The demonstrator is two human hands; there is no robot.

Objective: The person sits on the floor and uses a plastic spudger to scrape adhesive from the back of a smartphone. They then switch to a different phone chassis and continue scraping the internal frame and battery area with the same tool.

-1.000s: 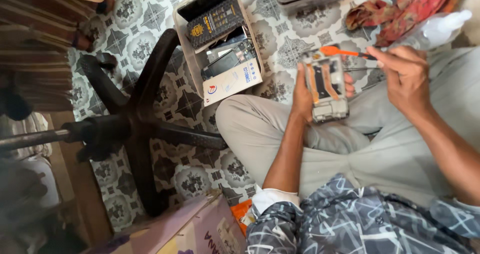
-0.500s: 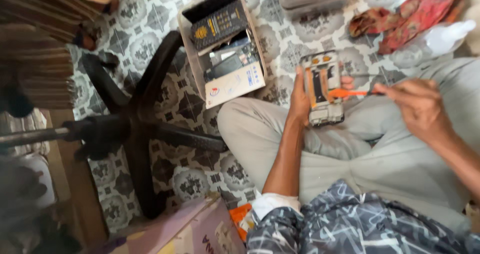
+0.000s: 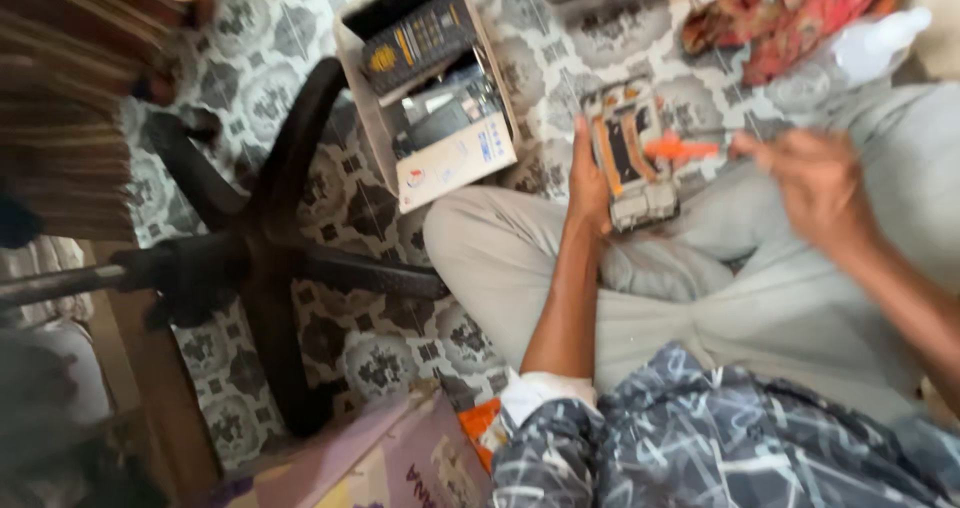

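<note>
Device [image 3: 630, 158] between hands, box [image 3: 430, 88] left.

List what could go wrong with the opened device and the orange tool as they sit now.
The left hand holds the opened device in the air above the lap, gripped along one edge only, so it might slip. The right hand brings the orange-handled tool to its exposed inside; a slip may scratch parts. Anything loosened could drop onto the patterned floor.

Opened grey-orange device [image 3: 632, 155] upright; orange-handled screwdriver [image 3: 682, 149] across.
</note>
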